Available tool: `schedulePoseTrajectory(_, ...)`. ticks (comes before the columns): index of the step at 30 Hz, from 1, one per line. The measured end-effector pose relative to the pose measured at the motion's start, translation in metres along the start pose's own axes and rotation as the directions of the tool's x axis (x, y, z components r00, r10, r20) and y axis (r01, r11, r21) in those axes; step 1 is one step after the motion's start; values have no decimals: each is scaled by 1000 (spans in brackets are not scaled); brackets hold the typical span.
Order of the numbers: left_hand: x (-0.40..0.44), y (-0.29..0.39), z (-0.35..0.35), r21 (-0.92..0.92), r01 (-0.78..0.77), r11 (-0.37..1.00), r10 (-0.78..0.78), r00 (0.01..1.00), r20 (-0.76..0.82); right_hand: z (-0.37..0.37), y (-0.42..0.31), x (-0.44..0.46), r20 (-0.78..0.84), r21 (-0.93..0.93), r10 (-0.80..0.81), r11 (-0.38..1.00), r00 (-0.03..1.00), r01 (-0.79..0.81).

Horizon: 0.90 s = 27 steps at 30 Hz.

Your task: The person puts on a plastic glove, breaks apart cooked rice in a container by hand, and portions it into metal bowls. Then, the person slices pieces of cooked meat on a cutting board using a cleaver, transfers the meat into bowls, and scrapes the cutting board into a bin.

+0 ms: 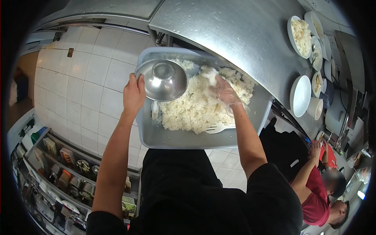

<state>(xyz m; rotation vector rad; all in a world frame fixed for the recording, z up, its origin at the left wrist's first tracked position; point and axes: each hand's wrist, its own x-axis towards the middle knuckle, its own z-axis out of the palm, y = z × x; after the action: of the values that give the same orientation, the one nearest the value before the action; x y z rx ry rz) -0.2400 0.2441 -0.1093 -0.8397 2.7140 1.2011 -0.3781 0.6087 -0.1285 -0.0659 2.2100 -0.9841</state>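
My left hand (134, 93) grips the rim of a shiny metal bowl (172, 84) above the left side of a grey plastic tub (143, 131). Cooked white rice (188, 111) is heaped in the tub. In a clear plastic glove, my right hand (226, 92) reaches into the heap, its fingers curled against a bright clump of rice; the fingertips are partly hidden. A white slotted rice paddle (219, 128) lies at the near edge of the heap. Below the bowl a pale handle (155, 110) sticks out, its other end hidden.
A steel counter (231, 27) runs beyond the tub, with a plate of rice (300, 38), a white bowl (300, 96) and other dishes at right. Two people (319, 196) in red stand at lower right. A rack with food containers (66, 172) stands at lower left, beside white floor tiles (92, 86).
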Motion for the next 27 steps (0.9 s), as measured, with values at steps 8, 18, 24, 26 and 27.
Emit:
schedulePoseTrajectory(8, -5, -1, 27, 95, 46, 994, -29, 985, -168, -21, -25, 31, 106, -182, 382, 915, 918, -360)
schedulePoseTrajectory(18, -1, -3, 31, 189, 31, 981, 6, 982, -190, 133, -21, 27, 628, -608, -19, 611, 778, 507)
schedulePoseTrajectory(24, 0, -3, 29, 232, 1, 973, 39, 985, -168, 83, 0, -40, 430, -676, -103, 621, 897, 396)
schedulePoseTrajectory(26, -1, -3, 29, 230, -15, 973, 57, 983, -177, 64, -26, -25, 394, -452, 170, 891, 903, 29)
schedulePoseTrajectory(27, -2, -3, 30, 228, -24, 973, 68, 980, -189, 57, -34, -10, 462, -634, 307, 771, 832, 67)
